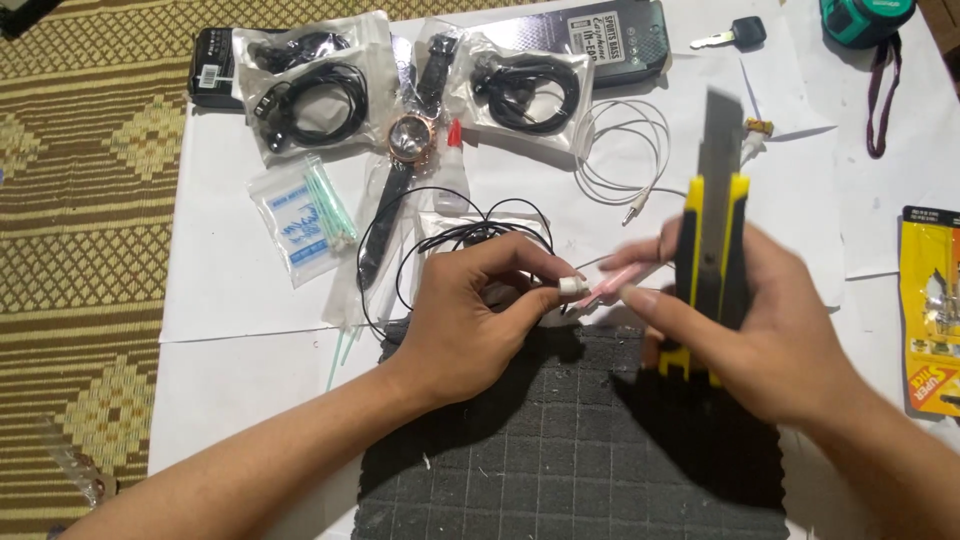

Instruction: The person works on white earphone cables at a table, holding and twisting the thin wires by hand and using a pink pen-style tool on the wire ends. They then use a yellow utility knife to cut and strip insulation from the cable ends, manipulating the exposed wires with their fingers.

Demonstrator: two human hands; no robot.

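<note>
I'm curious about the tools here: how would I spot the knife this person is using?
Start at the dark grid-lined mat on the white paper. Above its right edge, the right hand grips the utility knife upright. Nothing else nearby has its yellow-and-black handle and long grey blade.

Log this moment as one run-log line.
left hand: pinching small white plug | right hand: gripping yellow utility knife, blade out, upright | under hands: dark cutting mat

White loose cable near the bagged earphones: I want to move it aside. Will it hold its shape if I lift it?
Probably not: the white cable lies in slack loops, so it looks floppy and light. Its plug end hangs free and would likely trail, perhaps snagging the bagged earphones beside it.
</note>
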